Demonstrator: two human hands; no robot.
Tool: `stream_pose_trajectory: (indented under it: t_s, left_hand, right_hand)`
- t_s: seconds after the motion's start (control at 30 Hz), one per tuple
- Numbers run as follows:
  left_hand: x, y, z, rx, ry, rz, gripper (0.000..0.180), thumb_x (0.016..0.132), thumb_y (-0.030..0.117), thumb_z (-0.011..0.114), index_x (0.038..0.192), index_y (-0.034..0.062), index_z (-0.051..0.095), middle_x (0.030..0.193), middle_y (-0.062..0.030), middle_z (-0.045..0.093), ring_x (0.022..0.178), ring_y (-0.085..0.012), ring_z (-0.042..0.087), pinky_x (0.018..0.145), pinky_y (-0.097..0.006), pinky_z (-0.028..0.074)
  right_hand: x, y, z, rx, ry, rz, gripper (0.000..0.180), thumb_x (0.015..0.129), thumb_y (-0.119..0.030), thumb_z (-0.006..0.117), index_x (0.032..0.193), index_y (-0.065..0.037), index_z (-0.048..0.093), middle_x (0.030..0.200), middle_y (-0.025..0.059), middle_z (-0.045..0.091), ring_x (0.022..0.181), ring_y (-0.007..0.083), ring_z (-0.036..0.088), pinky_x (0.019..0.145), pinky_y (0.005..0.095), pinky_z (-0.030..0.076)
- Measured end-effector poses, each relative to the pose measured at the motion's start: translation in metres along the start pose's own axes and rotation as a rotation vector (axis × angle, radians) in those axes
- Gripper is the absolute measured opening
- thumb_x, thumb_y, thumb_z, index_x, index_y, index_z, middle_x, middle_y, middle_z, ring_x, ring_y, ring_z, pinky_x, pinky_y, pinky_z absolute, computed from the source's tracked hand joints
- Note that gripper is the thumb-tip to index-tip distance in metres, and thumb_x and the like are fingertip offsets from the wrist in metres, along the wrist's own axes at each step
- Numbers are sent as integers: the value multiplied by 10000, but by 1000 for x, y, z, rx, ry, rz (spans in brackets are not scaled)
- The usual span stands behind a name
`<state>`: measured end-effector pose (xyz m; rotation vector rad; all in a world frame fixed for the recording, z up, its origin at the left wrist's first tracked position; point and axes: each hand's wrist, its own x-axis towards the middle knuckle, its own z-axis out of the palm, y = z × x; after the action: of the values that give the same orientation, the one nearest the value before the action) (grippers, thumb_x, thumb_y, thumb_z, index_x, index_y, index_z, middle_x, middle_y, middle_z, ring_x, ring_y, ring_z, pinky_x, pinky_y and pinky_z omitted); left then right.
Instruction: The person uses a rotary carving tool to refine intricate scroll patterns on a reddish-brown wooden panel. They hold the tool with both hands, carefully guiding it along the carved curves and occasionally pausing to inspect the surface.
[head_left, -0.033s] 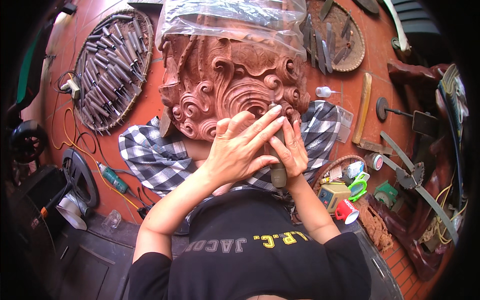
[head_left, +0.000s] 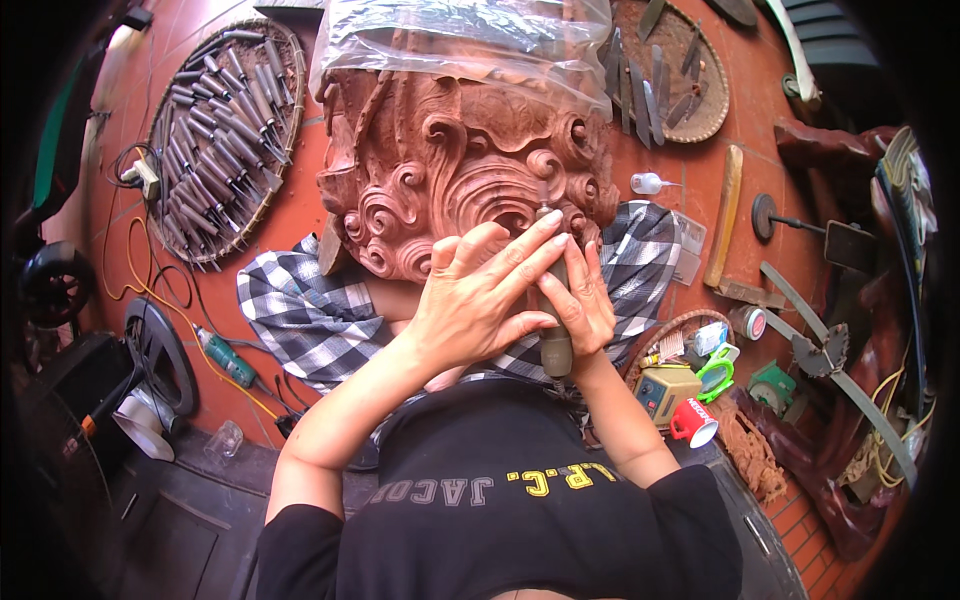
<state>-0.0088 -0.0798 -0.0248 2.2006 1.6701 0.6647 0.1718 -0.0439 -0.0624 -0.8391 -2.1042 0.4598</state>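
Observation:
A large reddish-brown wood carving (head_left: 450, 160) full of swirls lies on a black-and-white checked cloth (head_left: 300, 310), and a clear plastic sheet (head_left: 470, 35) covers its far part. My right hand (head_left: 585, 310) grips the wooden handle of a chisel (head_left: 556, 352). The chisel's blade points up into the scrolls at the carving's near edge. My left hand (head_left: 475, 300) lies across the chisel and over my right hand, fingers stretched along the shaft and pressing it. The blade tip is mostly hidden by my fingers.
A round woven tray (head_left: 165, 110) with several chisels lies at the left, and another tray (head_left: 715, 95) with blades at the top right. A wooden stick (head_left: 725, 215), a white bottle (head_left: 648, 183), a red cup (head_left: 693, 422), a basket of small items (head_left: 690, 330) and a green-handled tool (head_left: 225, 357) lie around.

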Motion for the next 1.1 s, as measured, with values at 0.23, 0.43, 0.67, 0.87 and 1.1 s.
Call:
stream_pose_trajectory:
  t_s: [0.23, 0.43, 0.67, 0.87, 1.1]
  left_hand:
    - [-4, -11, -16, -37, 44, -54, 711, 898, 624, 578, 1451, 177, 561, 1560, 37, 487, 1182, -213, 494, 1032, -376, 301]
    - [-21, -23, -24, 31, 57, -78, 768, 947, 698, 456, 1440, 121, 575, 1517, -49, 541, 1160, -259, 528, 1023, -387, 305]
    - [-6, -17, -16, -23, 39, -30, 724, 900, 636, 567, 1445, 160, 572, 1541, 16, 514, 1162, -227, 510, 1035, -373, 302]
    - [4, -9, 0, -15, 36, 23, 750, 928, 669, 518, 1456, 138, 561, 1540, -16, 517, 1137, -253, 519, 1025, -377, 337]
    - [14, -3, 8, -35, 32, 43, 739, 932, 651, 531, 1478, 154, 539, 1562, -2, 490, 1181, -236, 518, 1043, -367, 318]
  right_hand:
    - [13, -12, 21, 59, 44, -13, 291, 934, -226, 666, 1164, -55, 719, 1280, 340, 629, 1226, 423, 636, 1068, 565, 471]
    - [16, -23, 35, 131, -11, -11, 304, 926, -201, 624, 1177, -56, 719, 1322, 322, 613, 1271, 419, 605, 1097, 562, 447]
    - [12, -18, 22, 68, 34, 47, 295, 913, -193, 650, 1166, -61, 723, 1320, 318, 617, 1263, 415, 613, 1082, 569, 457]
    - [4, -3, 9, 10, 45, 34, 256, 904, -181, 676, 1125, -65, 729, 1301, 313, 630, 1234, 412, 634, 1053, 574, 486]
    - [5, 13, -10, 7, -17, 12, 285, 895, -202, 691, 1138, -59, 728, 1290, 311, 638, 1234, 408, 636, 1052, 567, 486]
